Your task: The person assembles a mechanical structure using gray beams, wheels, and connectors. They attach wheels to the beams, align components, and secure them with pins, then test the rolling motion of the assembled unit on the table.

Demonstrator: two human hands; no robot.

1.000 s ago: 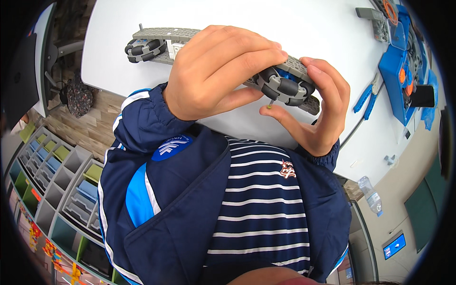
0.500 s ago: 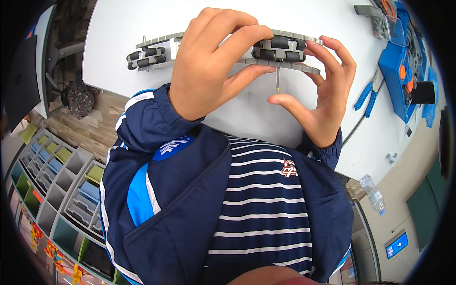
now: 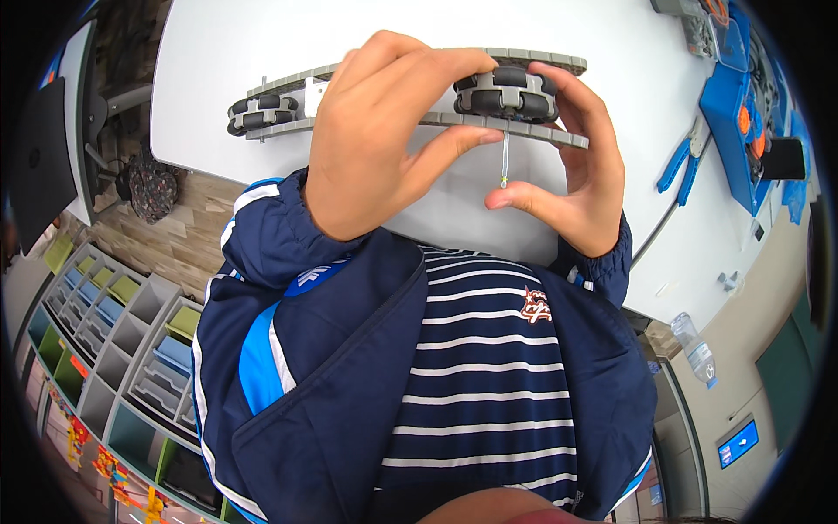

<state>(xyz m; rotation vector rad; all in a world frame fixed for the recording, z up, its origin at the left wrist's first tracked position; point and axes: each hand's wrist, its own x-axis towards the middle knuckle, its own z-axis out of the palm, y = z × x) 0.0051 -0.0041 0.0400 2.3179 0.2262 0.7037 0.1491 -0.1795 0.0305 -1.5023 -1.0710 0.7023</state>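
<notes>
Two long grey toothed beams (image 3: 559, 137) run side by side, with an omni wheel (image 3: 506, 94) of grey hubs and black rollers between them near the right end. My left hand (image 3: 375, 140) is closed over the frame, fingertips at the wheel's top and thumb against the near beam. A thin metal shaft (image 3: 504, 162) sticks out of the near beam toward me. My right hand (image 3: 585, 175) curls round the right end, index fingertip at the wheel's far side; its thumb tip is at the shaft's near end. Other right fingers are partly hidden.
A second omni wheel (image 3: 260, 114) sits at the frame's left end. On the white table (image 3: 227, 35) to the right lie blue-handled pliers (image 3: 683, 164) and a blue bin (image 3: 729, 131) of parts. A plastic bottle (image 3: 694, 349) is lower right; storage trays (image 3: 109, 306) stand lower left.
My right index finger has moved left onto the wheel's far edge. The wheel has tilted slightly, and more of the shaft shows on the near side.
</notes>
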